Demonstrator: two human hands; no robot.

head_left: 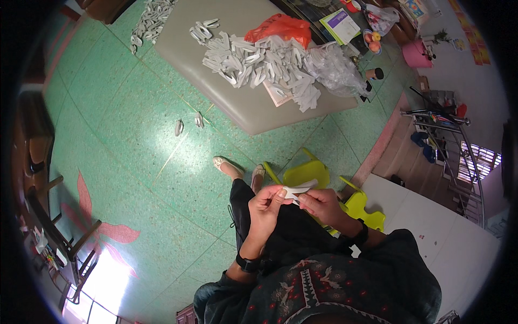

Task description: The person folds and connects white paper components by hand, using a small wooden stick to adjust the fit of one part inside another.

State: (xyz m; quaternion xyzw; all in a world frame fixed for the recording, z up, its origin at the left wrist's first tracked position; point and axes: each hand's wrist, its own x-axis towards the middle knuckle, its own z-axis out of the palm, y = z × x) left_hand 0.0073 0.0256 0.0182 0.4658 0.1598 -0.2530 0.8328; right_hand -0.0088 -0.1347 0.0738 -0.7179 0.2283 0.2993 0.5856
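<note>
Above my lap, my left hand [263,211] pinches one end of a small white strip-like piece [298,189] between thumb and fingers. My right hand [322,207] is closed at the piece's lower right side, with its fingertips pressed together on it. One end of the piece sticks up and to the right between the hands. Its exact kind is too small to tell. Ahead, a large heap of similar white and grey looped pieces [253,59] lies on a grey padded surface [216,92], well apart from both hands.
Two loose pieces [189,124] lie on the green floor [135,146], and another pile [152,21] lies at the far left. A red plastic bag [280,29] and a clear plastic bag [337,70] adjoin the heap. Yellow-green chair parts [307,174] show beside my legs.
</note>
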